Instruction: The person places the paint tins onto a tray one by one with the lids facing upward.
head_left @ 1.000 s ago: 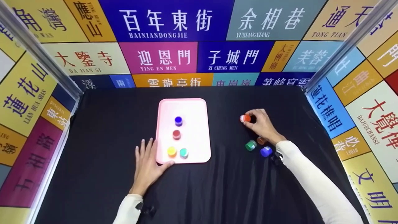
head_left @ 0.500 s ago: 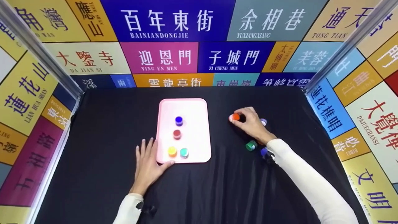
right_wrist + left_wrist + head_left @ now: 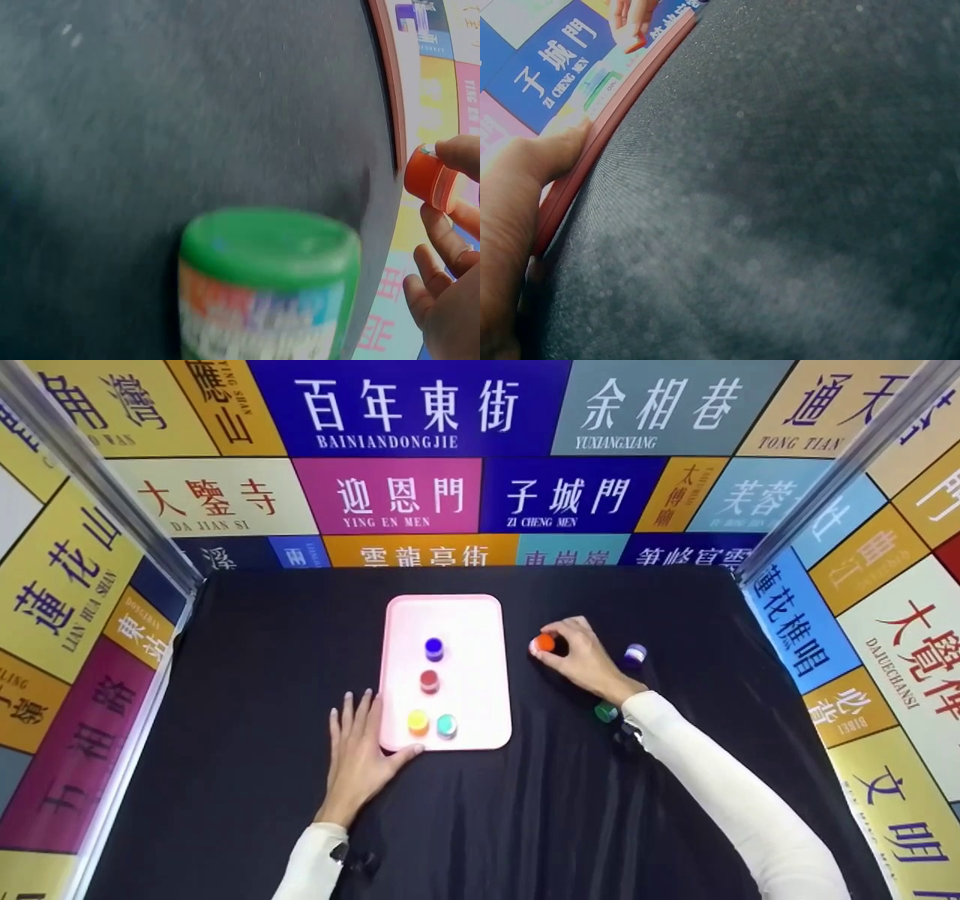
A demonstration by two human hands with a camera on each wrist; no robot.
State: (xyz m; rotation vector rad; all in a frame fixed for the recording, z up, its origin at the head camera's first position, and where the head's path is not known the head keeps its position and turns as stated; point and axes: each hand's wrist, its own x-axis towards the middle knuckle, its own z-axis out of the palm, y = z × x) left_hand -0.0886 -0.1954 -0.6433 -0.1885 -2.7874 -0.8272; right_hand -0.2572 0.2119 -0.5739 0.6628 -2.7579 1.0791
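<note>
My right hand [image 3: 591, 661] pinches an orange paint jar [image 3: 543, 643] between thumb and fingers, to the right of a pink tray [image 3: 484, 619]. In the right wrist view the orange jar [image 3: 429, 178] lies tipped on its side in the fingertips, the other fingers loosely bent. At the tray's near left corner rests my left hand [image 3: 360, 761], its fingers straight along the left edge. The left wrist view has that thumb [image 3: 559, 152] on the tray's rim [image 3: 619, 112]. On the tray stand a blue jar [image 3: 433, 649], a red jar [image 3: 429, 681], a yellow jar [image 3: 418, 722] and a teal jar [image 3: 447, 726].
A purple jar [image 3: 635, 653] stands on the black cloth [image 3: 262, 660] beyond the right forearm. Near the right wrist is a green jar [image 3: 605, 711], large and close in the right wrist view. Panels with lettering [image 3: 386, 495] wall the table at the back and sides.
My right hand has carried the orange jar leftward toward the tray. The purple jar has come into view behind it, while the forearm now covers the brown and blue jars. My left hand stays put.
</note>
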